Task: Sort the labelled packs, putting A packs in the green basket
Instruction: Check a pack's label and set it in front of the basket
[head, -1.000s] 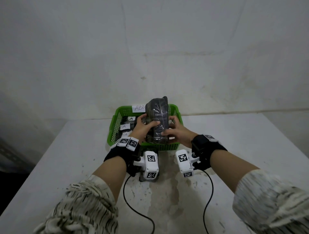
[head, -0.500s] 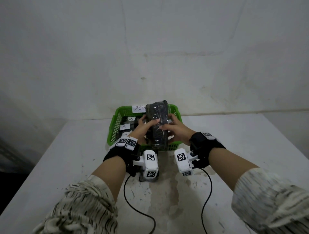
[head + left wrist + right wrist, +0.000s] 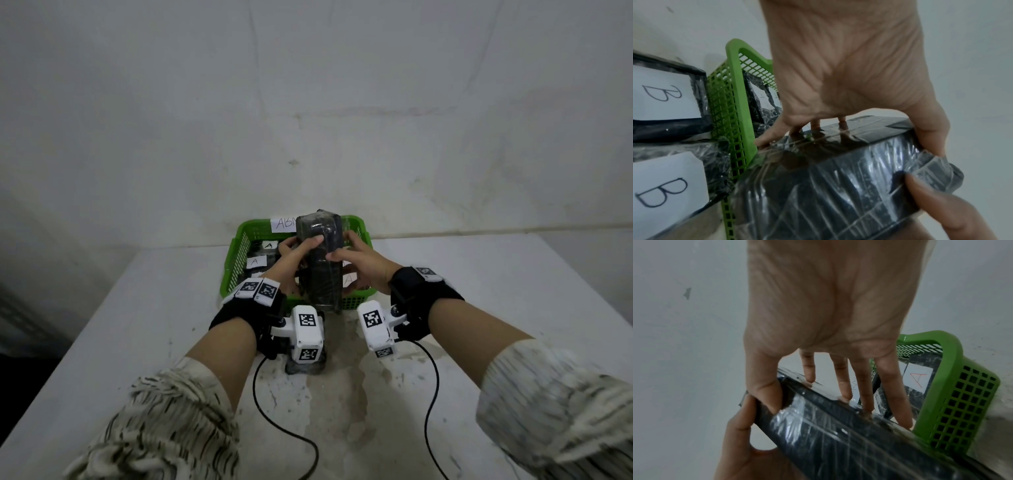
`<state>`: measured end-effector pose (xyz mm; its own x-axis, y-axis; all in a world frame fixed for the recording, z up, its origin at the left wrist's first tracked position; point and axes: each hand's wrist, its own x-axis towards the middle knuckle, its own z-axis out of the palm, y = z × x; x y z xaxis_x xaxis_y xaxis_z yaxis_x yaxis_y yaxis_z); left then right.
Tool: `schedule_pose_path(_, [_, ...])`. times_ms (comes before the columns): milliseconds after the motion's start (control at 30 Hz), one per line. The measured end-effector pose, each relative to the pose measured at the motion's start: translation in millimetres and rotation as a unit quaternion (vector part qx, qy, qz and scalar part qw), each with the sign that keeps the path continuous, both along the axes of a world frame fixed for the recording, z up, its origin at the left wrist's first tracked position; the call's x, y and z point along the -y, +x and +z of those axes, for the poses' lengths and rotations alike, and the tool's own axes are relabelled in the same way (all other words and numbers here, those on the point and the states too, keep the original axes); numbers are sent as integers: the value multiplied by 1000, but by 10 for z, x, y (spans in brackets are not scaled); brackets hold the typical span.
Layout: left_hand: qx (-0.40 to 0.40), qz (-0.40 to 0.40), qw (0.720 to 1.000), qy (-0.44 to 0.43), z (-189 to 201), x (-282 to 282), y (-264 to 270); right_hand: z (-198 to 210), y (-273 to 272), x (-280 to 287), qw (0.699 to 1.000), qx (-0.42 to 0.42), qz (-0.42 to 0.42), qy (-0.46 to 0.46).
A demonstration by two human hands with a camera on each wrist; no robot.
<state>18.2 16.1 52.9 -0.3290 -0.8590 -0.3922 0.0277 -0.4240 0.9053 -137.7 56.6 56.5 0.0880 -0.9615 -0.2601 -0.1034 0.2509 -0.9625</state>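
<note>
Two hands hold one dark wrapped pack [image 3: 320, 263] upright over the near edge of the green basket [image 3: 236, 260], head view. The left hand [image 3: 291, 262] grips its left side, thumb laid across the near face; the right hand [image 3: 363, 269] grips its right side. Inside the basket lie packs with white labels marked A [image 3: 256, 262]; a paper tag [image 3: 283, 224] sits on the far rim. The basket rests on a pale counter [image 3: 479, 291] against a wall. Each wrist carries a black strap with a white camera block.

Left wrist view: the left hand [image 3: 849, 73] has its fingers [image 3: 772, 134] spread on the pack's [image 3: 828, 186] upper face and its thumb pressed on the wrapped side, so the grip is closed on the pack. The basket wall [image 3: 735, 129] touches the pack's end. Two packs labelled B [image 3: 668, 92] lie just outside the basket.

Right wrist view: the right hand [image 3: 828, 305] presses fingers on the pack's [image 3: 838, 434] top edge with the thumb beneath, holding it. A label marked A [image 3: 917, 378] shows inside the basket [image 3: 953, 386].
</note>
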Motion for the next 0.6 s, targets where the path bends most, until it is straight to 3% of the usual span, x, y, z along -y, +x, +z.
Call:
schedule_pose_path(200, [-8, -3, 1000, -9, 12, -4, 0, 43, 34, 19, 1000, 4, -25, 15])
schedule_pose_path(300, [-34, 24, 999, -14, -5, 8, 22, 46, 1, 58, 995, 28, -94, -28])
schedule_pose_path(400, [-7, 33, 998, -56, -19, 46, 72, 24, -81, 99, 982, 70, -159, -75])
schedule_pose_path(600, [20, 40, 988, -145, -29, 77, 148, 24, -146, 130, 981, 36, -176, -68])
